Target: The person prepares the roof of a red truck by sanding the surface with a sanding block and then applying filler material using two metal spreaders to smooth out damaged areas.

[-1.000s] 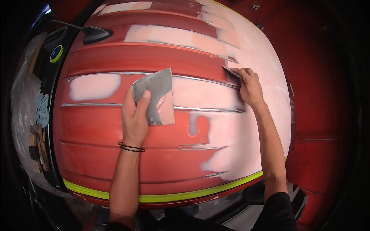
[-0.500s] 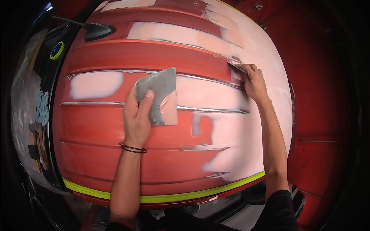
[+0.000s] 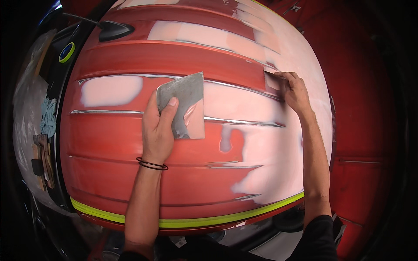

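Note:
My left hand (image 3: 160,130) grips a grey metal filler plate (image 3: 185,89) by its left edge, thumb lying on top. Pink body filler (image 3: 197,124) is smeared over the plate's lower right part. Farther right, my right hand (image 3: 297,90) pinches a thin, dark, flat spreader (image 3: 273,81), whose edge is at the roof surface; whether it touches cannot be made out. Under both hands spreads a red ribbed car roof (image 3: 113,139) with pale pink filled and sanded patches. One rounded pink patch (image 3: 111,91) lies left of the plate.
A black antenna base (image 3: 115,31) rises at the roof's far left. Beyond the left edge are a tape roll (image 3: 66,52), a blue cloth (image 3: 48,117) and wooden blocks (image 3: 42,158). Yellow-green masking tape (image 3: 196,222) runs along the near edge.
My right hand and the spreader have moved a little to the right along the roof. The plate in my left hand has shifted slightly right and up as the whole view moved a little.

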Demonstrator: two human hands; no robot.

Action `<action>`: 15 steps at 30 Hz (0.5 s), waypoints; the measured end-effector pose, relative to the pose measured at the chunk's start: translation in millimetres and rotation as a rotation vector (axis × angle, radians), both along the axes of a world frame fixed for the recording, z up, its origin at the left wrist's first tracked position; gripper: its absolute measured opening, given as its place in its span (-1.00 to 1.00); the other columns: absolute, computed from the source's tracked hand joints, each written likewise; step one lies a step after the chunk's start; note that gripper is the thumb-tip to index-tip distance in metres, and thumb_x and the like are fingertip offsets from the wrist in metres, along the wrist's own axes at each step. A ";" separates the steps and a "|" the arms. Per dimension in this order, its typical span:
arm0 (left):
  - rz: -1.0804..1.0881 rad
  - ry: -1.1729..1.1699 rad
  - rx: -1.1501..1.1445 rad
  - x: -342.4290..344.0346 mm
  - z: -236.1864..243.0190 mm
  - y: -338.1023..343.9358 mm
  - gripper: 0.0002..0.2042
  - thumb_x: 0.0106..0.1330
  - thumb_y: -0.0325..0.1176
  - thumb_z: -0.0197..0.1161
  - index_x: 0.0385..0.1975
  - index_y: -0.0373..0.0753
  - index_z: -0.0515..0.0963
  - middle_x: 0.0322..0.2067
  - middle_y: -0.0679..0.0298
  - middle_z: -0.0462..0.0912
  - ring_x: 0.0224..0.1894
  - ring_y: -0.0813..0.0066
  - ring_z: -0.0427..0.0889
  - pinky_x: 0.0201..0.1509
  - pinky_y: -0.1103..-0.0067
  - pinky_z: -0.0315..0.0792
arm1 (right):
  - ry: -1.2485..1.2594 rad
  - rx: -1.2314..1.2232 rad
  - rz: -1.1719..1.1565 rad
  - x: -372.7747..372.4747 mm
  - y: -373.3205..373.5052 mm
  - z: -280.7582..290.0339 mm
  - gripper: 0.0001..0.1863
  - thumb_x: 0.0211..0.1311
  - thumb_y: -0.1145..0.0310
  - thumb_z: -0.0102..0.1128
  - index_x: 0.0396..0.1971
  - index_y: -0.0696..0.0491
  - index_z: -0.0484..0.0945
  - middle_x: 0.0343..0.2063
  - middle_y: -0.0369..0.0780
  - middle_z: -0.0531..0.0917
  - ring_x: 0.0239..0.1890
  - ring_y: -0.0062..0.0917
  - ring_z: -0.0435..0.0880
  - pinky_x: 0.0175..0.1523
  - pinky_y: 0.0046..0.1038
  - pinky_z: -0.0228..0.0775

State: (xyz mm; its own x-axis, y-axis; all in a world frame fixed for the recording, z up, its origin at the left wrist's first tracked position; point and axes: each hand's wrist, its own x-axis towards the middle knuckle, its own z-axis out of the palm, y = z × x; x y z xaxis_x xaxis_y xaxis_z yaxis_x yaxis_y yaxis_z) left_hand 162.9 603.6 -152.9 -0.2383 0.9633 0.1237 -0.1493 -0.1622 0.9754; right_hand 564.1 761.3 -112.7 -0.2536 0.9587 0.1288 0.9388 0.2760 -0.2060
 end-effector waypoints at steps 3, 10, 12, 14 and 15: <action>-0.004 -0.002 -0.002 1.0 -1.4 -0.7 -0.64 0.70 -0.27 0.13 0.26 -0.43 0.52 0.04 0.20 0.70 0.10 0.50 0.61 0.27 0.51 0.47 | 0.022 0.108 -0.004 4.9 9.2 2.2 -0.48 0.41 0.64 0.02 0.23 -0.10 0.72 0.21 -0.06 0.69 0.23 -0.04 0.62 0.37 -0.11 0.48; -0.037 -0.005 0.018 0.8 -1.2 1.9 -0.64 0.69 -0.30 0.12 0.27 -0.43 0.52 0.07 0.20 0.70 0.12 0.50 0.60 0.29 0.52 0.46 | 0.004 0.097 0.037 -3.5 17.3 -0.3 -0.54 0.39 0.69 0.08 0.18 0.04 0.73 0.06 0.01 0.74 0.13 -0.06 0.72 0.23 -0.17 0.54; -0.036 -0.011 0.014 0.3 -2.4 1.2 -0.64 0.69 -0.30 0.12 0.28 -0.43 0.52 0.08 0.20 0.70 0.13 0.50 0.60 0.30 0.52 0.46 | 0.009 0.100 0.046 -3.7 11.5 -2.7 -0.55 0.38 0.69 0.10 0.17 0.04 0.73 0.06 0.01 0.74 0.11 -0.05 0.72 0.22 -0.16 0.54; -0.019 -0.030 0.015 0.9 -3.5 1.6 -0.64 0.69 -0.30 0.13 0.28 -0.43 0.52 0.09 0.20 0.70 0.14 0.49 0.60 0.31 0.51 0.46 | 0.031 0.067 0.028 -8.2 1.7 -3.0 -0.50 0.37 0.69 0.04 0.18 -0.01 0.73 0.12 0.00 0.72 0.14 -0.01 0.69 0.29 -0.11 0.53; -0.017 -0.020 0.019 0.7 -5.0 1.5 -0.64 0.69 -0.30 0.13 0.28 -0.43 0.52 0.09 0.20 0.70 0.14 0.49 0.60 0.31 0.51 0.45 | 0.042 0.050 0.019 -10.1 -5.0 -3.4 -0.48 0.37 0.70 0.01 0.19 -0.04 0.73 0.15 -0.01 0.72 0.15 0.00 0.67 0.32 -0.08 0.53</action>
